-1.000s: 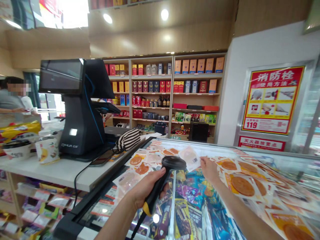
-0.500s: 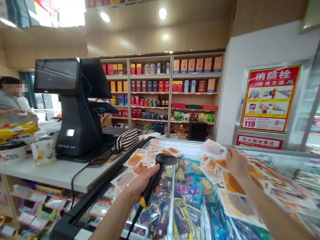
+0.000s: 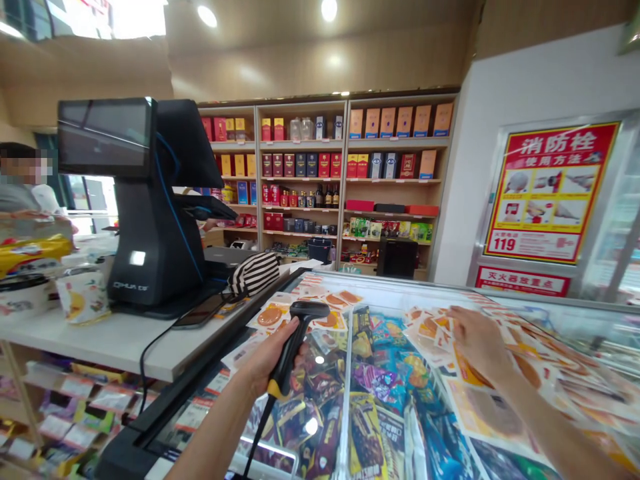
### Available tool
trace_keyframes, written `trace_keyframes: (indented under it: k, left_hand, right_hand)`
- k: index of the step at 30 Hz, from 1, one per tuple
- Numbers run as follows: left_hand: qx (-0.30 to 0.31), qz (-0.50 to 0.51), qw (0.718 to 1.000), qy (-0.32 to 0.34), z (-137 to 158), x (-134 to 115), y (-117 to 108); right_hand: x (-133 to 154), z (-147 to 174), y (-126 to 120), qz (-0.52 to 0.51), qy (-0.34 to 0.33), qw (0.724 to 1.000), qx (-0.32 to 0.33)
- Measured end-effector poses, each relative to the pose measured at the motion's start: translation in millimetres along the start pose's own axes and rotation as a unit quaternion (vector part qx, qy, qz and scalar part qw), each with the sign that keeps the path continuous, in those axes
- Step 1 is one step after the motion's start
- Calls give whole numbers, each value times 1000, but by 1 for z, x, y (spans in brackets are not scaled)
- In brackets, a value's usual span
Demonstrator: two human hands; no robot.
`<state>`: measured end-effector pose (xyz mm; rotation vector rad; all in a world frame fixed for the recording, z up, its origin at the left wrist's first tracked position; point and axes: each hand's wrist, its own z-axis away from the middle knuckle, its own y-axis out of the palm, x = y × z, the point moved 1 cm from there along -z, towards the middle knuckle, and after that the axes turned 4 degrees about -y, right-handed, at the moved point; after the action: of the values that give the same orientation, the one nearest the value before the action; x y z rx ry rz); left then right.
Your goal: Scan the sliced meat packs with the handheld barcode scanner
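My left hand (image 3: 267,357) is wrapped round the handle of a black barcode scanner (image 3: 287,360) with a yellow band and a trailing cable. The scanner's head points up over the glass top of a chest freezer (image 3: 385,293). My right hand (image 3: 477,340) rests low on the right-hand pile of flat packets (image 3: 430,327), which show round orange-brown food. Its fingers are curled down, and what lies between them is hidden. More such packets (image 3: 273,315) lie on the glass behind the scanner. Wrapped ice creams (image 3: 380,387) show through the glass.
Left of the freezer is a white counter (image 3: 150,340) bearing a black cash register (image 3: 155,240), a phone (image 3: 197,317), a striped pouch (image 3: 255,273) and paper cups (image 3: 83,297). Shelves of boxes (image 3: 300,167) line the back wall. Another person (image 3: 25,193) stands at far left.
My right hand has lowered to the pile, and the pale packet it was holding up no longer shows raised. The scanner in my left hand has shifted slightly left.
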<state>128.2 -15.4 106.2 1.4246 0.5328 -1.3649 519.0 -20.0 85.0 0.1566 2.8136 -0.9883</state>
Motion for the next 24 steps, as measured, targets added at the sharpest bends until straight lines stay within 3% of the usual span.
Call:
trace_keyframes:
  k: [6, 8, 11, 15, 19, 24]
  left_hand:
    - [-17, 11, 1000, -10, 4, -1, -7]
    - [-12, 14, 1000, -10, 6, -2, -11]
    - [-21, 7, 1000, -3, 11, -3, -19]
    - [-26, 13, 1000, 0, 17, -4, -26]
    - [-15, 12, 1000, 5, 22, -4, -25]
    - [17, -8, 1000, -1, 27, -2, -8]
  right_hand:
    - [152, -43, 30, -172, -113, 965, 163]
    - [186, -51, 40, -169, -131, 957, 198]
    - [215, -60, 53, -136, -141, 953, 229]
    - [228, -67, 62, -125, -156, 949, 243]
    - [217, -68, 58, -116, -147, 956, 227]
    - [168, -70, 39, -183, -9, 970, 159]
